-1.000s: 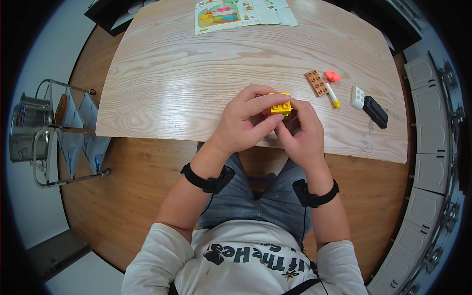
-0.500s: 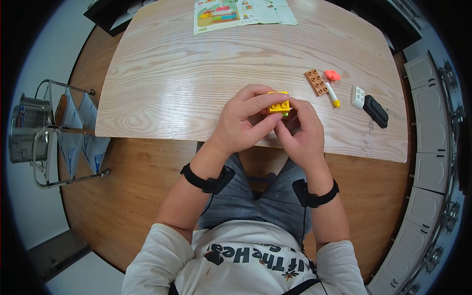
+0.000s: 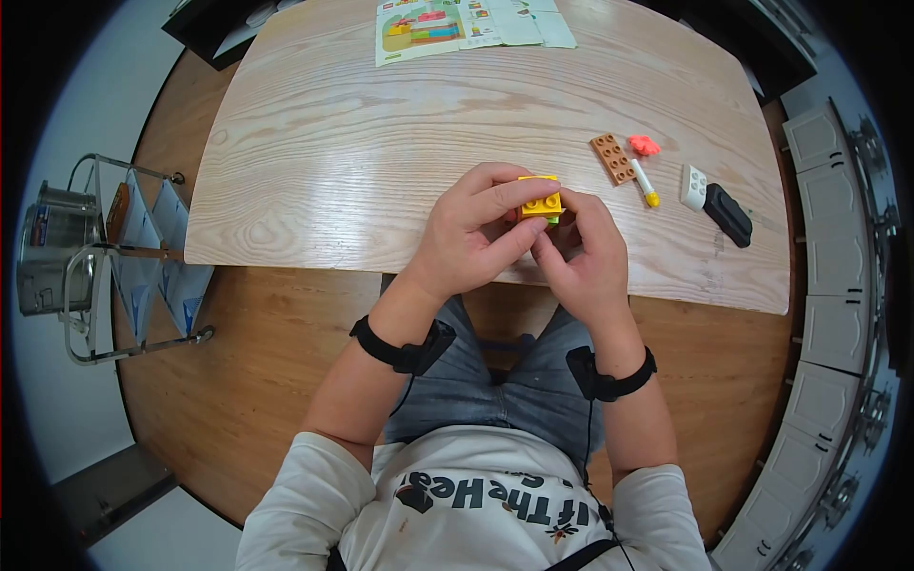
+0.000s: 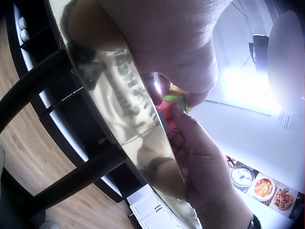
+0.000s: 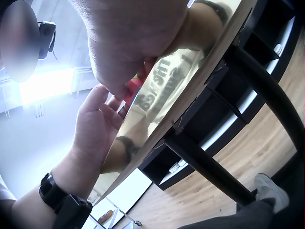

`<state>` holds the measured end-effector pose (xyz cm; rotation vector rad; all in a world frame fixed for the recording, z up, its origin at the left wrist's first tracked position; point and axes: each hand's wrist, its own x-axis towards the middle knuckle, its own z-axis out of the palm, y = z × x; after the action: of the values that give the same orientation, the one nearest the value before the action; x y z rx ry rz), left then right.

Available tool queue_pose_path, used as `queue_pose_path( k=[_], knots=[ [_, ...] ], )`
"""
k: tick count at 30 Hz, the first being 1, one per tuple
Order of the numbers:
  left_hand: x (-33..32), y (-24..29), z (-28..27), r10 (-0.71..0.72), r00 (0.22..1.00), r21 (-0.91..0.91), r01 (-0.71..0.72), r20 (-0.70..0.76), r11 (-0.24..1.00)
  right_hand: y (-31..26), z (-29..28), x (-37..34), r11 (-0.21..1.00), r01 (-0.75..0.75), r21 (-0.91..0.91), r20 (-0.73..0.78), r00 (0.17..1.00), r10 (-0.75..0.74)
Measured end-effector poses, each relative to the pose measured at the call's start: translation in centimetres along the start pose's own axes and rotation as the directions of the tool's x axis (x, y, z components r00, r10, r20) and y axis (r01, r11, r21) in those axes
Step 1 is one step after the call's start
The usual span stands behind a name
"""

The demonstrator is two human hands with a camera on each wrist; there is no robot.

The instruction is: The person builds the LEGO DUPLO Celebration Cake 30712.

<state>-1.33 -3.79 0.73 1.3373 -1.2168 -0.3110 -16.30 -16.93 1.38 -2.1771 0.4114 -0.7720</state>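
Near the table's front edge, my left hand (image 3: 476, 224) and right hand (image 3: 586, 252) meet around a small stack of toy building bricks. A yellow brick (image 3: 541, 206) with studs faces up on top, with my left index finger lying along its side. Under it a sliver of green brick (image 3: 553, 221) shows between the thumbs. Lower in the stack, a red brick (image 4: 168, 113) is seen in the left wrist view, with some blue beneath it. My right thumb and fingers hold the stack's right side. Most of the lower bricks are hidden by the fingers.
On the table (image 3: 314, 171) to the right lie a brown studded plate (image 3: 612, 159), a coral-coloured piece (image 3: 645, 147), a white stick with a yellow end (image 3: 644, 184), a white brick (image 3: 693, 187) and a black object (image 3: 727, 216). An instruction sheet (image 3: 419, 48) lies at the far edge.
The yellow brick has shifted very slightly left between the fingers, and a little more green shows under it. Both hands stay nearly still, and the loose pieces have not moved.
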Motion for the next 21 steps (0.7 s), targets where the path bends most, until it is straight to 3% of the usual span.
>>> queue_pose_path(
  k=[13,16,21],
  knots=[
    [0.44,0.06,0.08,0.103,0.995,0.143,-0.100,-0.016,0.985,-0.16,0.03,0.06,1.000,0.002,-0.001,-0.016,1.000,-0.002],
    [0.45,0.28,0.35,0.086,0.994,0.111,-0.078,-0.067,0.991,0.07,0.11,0.01,1.000,0.027,0.000,-0.034,0.999,-0.027],
    [0.35,0.14,0.10,0.088,0.996,0.016,-0.087,-0.022,0.996,-0.13,-0.03,0.10,1.000,0.030,0.009,-0.015,0.999,-0.030]
  ],
)
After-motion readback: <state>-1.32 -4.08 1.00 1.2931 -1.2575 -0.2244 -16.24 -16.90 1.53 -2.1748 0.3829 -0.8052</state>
